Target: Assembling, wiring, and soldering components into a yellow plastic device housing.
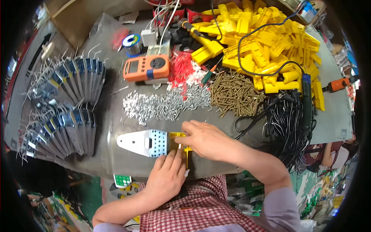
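In front of me on the bench lies a flat silver metal piece [131,142], pointed at its left end, with a perforated metal plate [158,144] at its wider right end. A yellow plastic housing [176,135] adjoins that plate on the right. My right hand [208,141] grips the housing from the right, its fingers curled and closed. From below, my left hand [164,179] has its fingers bent together and pressed against the housing's near side. Something small and white shows between the fingertips; its kind cannot be made out.
Beyond my hands lie piles of silver screws or sleeves [166,103] and brass-coloured screws [235,92]. An orange multimeter [147,67] and a solder spool [132,43] stand behind. Yellow housings [270,42] heap at right, above bundled black cords [286,123]. Metal assemblies with wires [65,131] line the left.
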Motion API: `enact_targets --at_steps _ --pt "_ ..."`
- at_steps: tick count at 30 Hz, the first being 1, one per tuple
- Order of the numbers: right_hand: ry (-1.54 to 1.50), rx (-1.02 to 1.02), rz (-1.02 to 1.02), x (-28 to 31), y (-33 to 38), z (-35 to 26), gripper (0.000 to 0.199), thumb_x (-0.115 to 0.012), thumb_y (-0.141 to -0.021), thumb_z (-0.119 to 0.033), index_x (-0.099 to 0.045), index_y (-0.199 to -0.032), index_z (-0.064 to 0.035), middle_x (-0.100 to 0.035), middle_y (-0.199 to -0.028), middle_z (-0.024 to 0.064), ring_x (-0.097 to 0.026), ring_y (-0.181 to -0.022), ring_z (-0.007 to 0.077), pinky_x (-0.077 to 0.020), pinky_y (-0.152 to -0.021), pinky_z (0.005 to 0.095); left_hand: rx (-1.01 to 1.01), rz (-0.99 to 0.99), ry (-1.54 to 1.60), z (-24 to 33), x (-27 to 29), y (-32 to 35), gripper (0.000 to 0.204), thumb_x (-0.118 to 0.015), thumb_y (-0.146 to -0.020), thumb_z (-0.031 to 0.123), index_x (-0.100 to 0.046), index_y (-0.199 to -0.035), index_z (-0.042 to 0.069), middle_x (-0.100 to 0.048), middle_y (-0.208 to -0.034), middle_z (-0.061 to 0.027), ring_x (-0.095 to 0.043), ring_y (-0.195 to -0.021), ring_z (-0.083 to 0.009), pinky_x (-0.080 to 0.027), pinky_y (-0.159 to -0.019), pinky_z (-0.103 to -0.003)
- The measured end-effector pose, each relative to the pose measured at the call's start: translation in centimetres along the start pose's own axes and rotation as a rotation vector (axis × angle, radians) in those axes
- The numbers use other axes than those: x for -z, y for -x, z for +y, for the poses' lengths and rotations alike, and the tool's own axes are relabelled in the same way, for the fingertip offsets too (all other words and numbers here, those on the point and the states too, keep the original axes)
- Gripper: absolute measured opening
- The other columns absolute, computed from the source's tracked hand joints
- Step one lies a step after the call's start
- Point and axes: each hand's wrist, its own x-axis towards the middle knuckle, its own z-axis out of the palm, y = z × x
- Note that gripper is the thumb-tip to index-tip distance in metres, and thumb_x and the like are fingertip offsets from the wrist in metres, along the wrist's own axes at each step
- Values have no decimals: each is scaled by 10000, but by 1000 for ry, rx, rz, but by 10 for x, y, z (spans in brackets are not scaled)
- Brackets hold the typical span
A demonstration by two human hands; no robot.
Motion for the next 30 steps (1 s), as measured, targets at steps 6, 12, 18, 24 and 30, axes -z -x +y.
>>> enact_targets --at_steps 6,12,18,24,30 --pt "457 -436 427 91 -71 108 184 -520 -782 -111 -652 -883 -32 -629 -867 184 -608 -872 338 -485 -764 465 -31 -58 20 -3 10 2 466 -659 -710 209 -562 -1095 -35 -505 -1223 -179 -494 -1125 -282 -397 -860 -390" --pt "593 -418 716 124 -122 213 273 -512 -885 -253 -666 -889 -29 -630 -914 178 -567 -907 346 -441 -807 447 -49 -20 33 -5 5 1 489 -665 -693 215 -568 -1104 -30 -515 -1227 -170 -513 -1104 -277 -398 -855 -379" --pt "632 -236 581 118 -94 175 210 -519 -851 -177 -669 -982 -108 -601 -963 197 -549 -953 364 -455 -823 460 -35 -14 52 -8 1 1 501 -676 -678 218 -567 -1104 -20 -516 -1233 -165 -500 -1120 -278 -392 -852 -392" --pt "659 -272 356 112 -20 139 402 -541 -767 -44 -647 -1136 -162 -562 -986 122 -510 -1002 309 -434 -876 399 -25 -7 71 -10 1 2 478 -683 -683 215 -572 -1089 -11 -512 -1237 -158 -498 -1122 -275 -388 -851 -400" --pt "666 -462 13 144 -5 145 321 -567 -764 -74 -674 -1061 -132 -594 -981 124 -540 -999 312 -452 -868 380 -33 1 84 -9 -2 1 472 -689 -672 211 -573 -1077 -3 -510 -1241 -151 -497 -1124 -270 -383 -848 -403"
